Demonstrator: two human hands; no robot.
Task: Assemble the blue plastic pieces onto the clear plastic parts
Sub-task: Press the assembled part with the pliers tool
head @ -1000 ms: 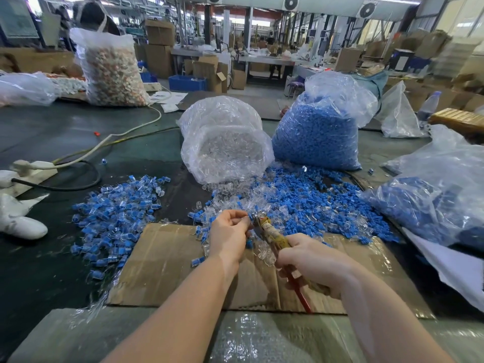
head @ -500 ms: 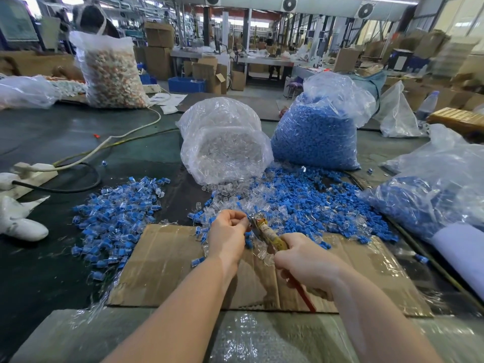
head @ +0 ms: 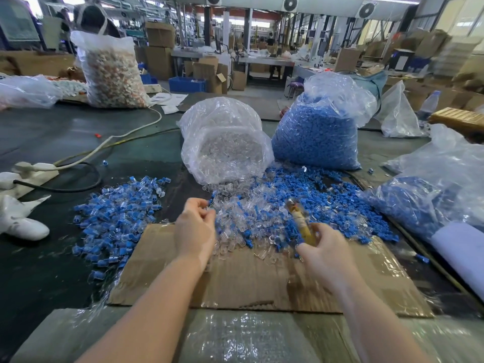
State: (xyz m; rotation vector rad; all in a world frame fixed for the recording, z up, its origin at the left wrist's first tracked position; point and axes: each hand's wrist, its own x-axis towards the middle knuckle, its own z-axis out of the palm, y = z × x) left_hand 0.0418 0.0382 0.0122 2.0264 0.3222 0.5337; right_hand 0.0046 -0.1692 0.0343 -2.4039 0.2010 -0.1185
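We have our left hand (head: 195,231) at the near edge of the mixed heap, fingers curled in and pinching something small at the tips; it looks like a clear plastic part, though it is too small to be sure. Our right hand (head: 324,254) grips a yellowish hand tool (head: 301,221), fingers wrapped round its handle, its tip raised above the pile and blurred, so we cannot tell what it is doing.

The loose clear plastic parts (head: 243,218) spill from the open clear bag (head: 225,142) straight in front of us, and the loose blue plastic pieces (head: 322,197) lie mingled with them to the right, below the full blue bag (head: 317,137). A heap of assembled pieces (head: 117,210) sits apart on the left, beside the cardboard sheet (head: 248,281).

We see several risks. The clear parts are hard to see against the crinkled plastic, so we could pinch two at once or miss the opening. They are light and slick, so a press off-axis may flick one away across the dark table (head: 52,258). With the tool tip close to our left fingers, a hurried move could catch them.
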